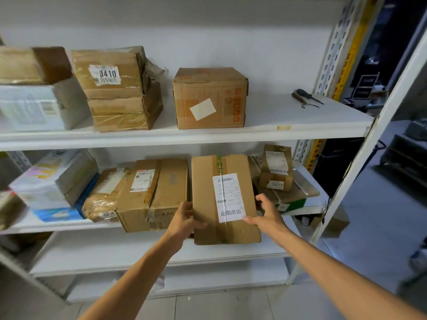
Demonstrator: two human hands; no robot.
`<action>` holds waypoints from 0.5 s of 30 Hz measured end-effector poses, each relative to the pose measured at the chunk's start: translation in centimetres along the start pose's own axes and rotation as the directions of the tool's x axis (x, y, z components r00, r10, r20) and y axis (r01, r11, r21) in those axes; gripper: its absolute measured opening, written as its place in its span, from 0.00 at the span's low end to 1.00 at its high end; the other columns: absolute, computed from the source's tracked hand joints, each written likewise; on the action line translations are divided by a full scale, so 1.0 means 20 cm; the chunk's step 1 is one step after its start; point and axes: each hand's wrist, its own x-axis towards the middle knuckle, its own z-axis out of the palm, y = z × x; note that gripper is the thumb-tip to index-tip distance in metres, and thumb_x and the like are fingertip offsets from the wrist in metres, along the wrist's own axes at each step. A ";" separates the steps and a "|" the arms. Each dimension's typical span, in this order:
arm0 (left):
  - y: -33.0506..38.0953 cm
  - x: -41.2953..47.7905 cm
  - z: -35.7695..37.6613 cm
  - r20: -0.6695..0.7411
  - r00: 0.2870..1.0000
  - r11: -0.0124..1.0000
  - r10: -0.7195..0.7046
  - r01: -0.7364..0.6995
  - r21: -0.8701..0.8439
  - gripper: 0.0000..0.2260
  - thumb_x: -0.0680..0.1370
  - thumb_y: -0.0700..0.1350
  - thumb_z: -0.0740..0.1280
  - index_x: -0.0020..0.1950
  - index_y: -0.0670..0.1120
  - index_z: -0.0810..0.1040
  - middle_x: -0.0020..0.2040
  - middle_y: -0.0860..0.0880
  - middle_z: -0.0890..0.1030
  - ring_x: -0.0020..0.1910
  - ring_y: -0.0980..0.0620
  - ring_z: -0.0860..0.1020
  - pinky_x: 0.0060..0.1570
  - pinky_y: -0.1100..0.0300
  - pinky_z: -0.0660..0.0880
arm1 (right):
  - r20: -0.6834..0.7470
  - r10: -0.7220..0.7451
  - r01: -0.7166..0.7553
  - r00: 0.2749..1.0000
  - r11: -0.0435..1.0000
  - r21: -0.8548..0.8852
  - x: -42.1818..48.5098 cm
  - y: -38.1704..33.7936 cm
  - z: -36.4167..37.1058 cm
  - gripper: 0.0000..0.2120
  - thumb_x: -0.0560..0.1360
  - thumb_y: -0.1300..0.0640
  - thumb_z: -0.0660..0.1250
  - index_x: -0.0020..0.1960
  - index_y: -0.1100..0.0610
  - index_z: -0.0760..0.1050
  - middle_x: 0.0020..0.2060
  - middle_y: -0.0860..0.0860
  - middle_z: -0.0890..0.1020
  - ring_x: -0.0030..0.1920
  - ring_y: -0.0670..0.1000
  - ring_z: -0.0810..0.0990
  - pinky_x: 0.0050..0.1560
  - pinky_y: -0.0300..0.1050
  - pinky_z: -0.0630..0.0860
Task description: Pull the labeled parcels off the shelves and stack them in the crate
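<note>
Here, both hands hold the same thing: a long brown cardboard parcel with a white printed shipping label (225,199), sealed with clear tape down its middle. The left hand (186,218) grips the parcel's left edge, thumb lying on the top face and fingers curled round the side. The right hand (265,213) grips the right edge, thumb resting at the corner of the label and fingers wrapped over the side. The parcel lies tilted, its far end over the white metal middle shelf (46,227) and its near end jutting out past the shelf's front lip. Just to its left sits a wide brown taped cardboard box (154,195), touching or nearly touching it; further left are a tape-wrapped brown bundle (101,199) and a pile of white and blue soft packages (53,181). To its right a small upright brown box marked 0471 (276,167) stands on a flat brown box with a green edge (291,195). On the white upper shelf (277,121) stand a square brown carton with a blank white sticker (209,98), a stack of two taped brown boxes, the top one labelled 0410 (111,72), and, well apart at the right end, two dark-handled hand tools (306,98).
</note>
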 end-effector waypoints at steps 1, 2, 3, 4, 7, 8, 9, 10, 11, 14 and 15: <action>-0.01 -0.01 -0.01 -0.001 1.000 1.000 0.003 -0.003 0.013 0.25 0.71 0.30 0.71 0.64 0.44 0.67 0.56 0.44 0.74 0.55 0.42 0.76 0.42 0.50 0.78 | -0.001 0.004 -0.004 1.000 1.000 0.001 0.00 0.01 0.00 0.26 0.70 0.64 0.75 0.63 0.53 0.67 0.67 0.55 0.70 0.66 0.50 0.68 0.59 0.44 0.66; -0.01 -0.01 -0.01 -0.004 1.000 1.000 0.006 -0.006 0.018 0.24 0.71 0.30 0.71 0.63 0.44 0.67 0.56 0.44 0.74 0.56 0.42 0.76 0.42 0.49 0.78 | -0.004 0.014 -0.014 1.000 1.000 0.001 -0.01 0.03 0.01 0.24 0.69 0.65 0.76 0.59 0.53 0.68 0.64 0.53 0.72 0.64 0.49 0.69 0.59 0.44 0.68; -0.01 -0.02 -0.01 -0.009 1.000 1.000 0.008 -0.008 0.024 0.24 0.72 0.31 0.71 0.63 0.44 0.67 0.55 0.44 0.74 0.55 0.42 0.76 0.41 0.50 0.78 | -0.012 0.025 -0.025 1.000 1.000 -0.009 -0.01 0.04 0.01 0.22 0.68 0.66 0.76 0.54 0.54 0.68 0.61 0.52 0.74 0.62 0.49 0.71 0.60 0.45 0.72; -0.01 -0.02 -0.01 -0.014 1.000 0.999 0.011 -0.011 0.031 0.23 0.72 0.31 0.71 0.62 0.44 0.67 0.55 0.44 0.74 0.55 0.42 0.76 0.40 0.51 0.78 | -0.022 0.037 -0.038 0.999 0.999 -0.013 -0.01 0.05 0.02 0.21 0.68 0.66 0.76 0.51 0.54 0.68 0.59 0.51 0.76 0.60 0.50 0.74 0.59 0.48 0.76; 0.00 -0.03 -0.02 -0.026 0.999 0.998 0.021 -0.020 0.060 0.21 0.72 0.32 0.72 0.59 0.44 0.68 0.55 0.43 0.75 0.56 0.41 0.77 0.40 0.53 0.77 | -0.050 0.051 -0.051 0.997 0.999 0.011 -0.02 0.06 0.03 0.18 0.68 0.64 0.76 0.48 0.56 0.68 0.51 0.52 0.82 0.52 0.53 0.81 0.52 0.50 0.81; 0.00 -0.03 -0.02 -0.031 0.999 0.997 0.023 -0.021 0.070 0.20 0.72 0.33 0.72 0.59 0.44 0.68 0.56 0.42 0.76 0.56 0.41 0.77 0.39 0.54 0.77 | -0.061 0.045 -0.044 0.997 0.999 0.023 -0.03 0.05 0.03 0.17 0.69 0.63 0.76 0.48 0.58 0.68 0.50 0.52 0.82 0.50 0.52 0.82 0.50 0.49 0.81; 0.00 -0.03 -0.03 -0.036 0.999 0.997 0.024 -0.021 0.076 0.20 0.72 0.33 0.72 0.58 0.44 0.68 0.56 0.42 0.76 0.56 0.41 0.77 0.39 0.55 0.77 | -0.069 0.042 -0.039 0.997 0.999 0.036 -0.04 0.03 0.02 0.16 0.69 0.62 0.76 0.47 0.59 0.68 0.48 0.53 0.83 0.49 0.52 0.82 0.48 0.48 0.81; 0.00 -0.02 -0.03 -0.041 0.999 0.997 0.024 -0.021 0.074 0.20 0.72 0.33 0.72 0.58 0.44 0.68 0.57 0.42 0.76 0.56 0.41 0.77 0.40 0.55 0.77 | -0.074 0.035 -0.032 0.997 0.998 0.048 -0.04 0.03 0.02 0.16 0.69 0.62 0.76 0.46 0.59 0.68 0.47 0.54 0.83 0.47 0.52 0.83 0.46 0.48 0.81; 0.00 -0.02 -0.04 -0.045 0.999 0.997 0.025 -0.022 0.072 0.20 0.72 0.33 0.73 0.58 0.44 0.68 0.57 0.42 0.76 0.56 0.41 0.76 0.41 0.54 0.77 | -0.069 0.033 -0.030 0.997 0.998 0.053 -0.04 0.02 0.01 0.16 0.70 0.61 0.76 0.45 0.59 0.68 0.47 0.54 0.84 0.46 0.53 0.83 0.46 0.49 0.81; 0.00 -0.01 -0.03 -0.050 0.997 0.996 0.052 -0.048 0.077 0.18 0.72 0.33 0.72 0.56 0.44 0.68 0.58 0.43 0.75 0.56 0.42 0.76 0.42 0.53 0.77 | -0.052 0.020 -0.016 0.998 0.996 0.083 -0.04 0.01 0.00 0.16 0.71 0.61 0.75 0.52 0.59 0.69 0.50 0.57 0.84 0.48 0.55 0.83 0.52 0.55 0.81; 0.00 -0.01 -0.03 -0.046 0.997 0.995 0.061 -0.058 0.079 0.17 0.72 0.33 0.72 0.54 0.45 0.68 0.58 0.44 0.75 0.56 0.42 0.76 0.41 0.52 0.77 | -0.047 0.025 -0.021 0.999 0.995 0.098 -0.04 0.00 -0.01 0.21 0.71 0.62 0.75 0.59 0.57 0.70 0.55 0.58 0.82 0.53 0.55 0.82 0.55 0.54 0.80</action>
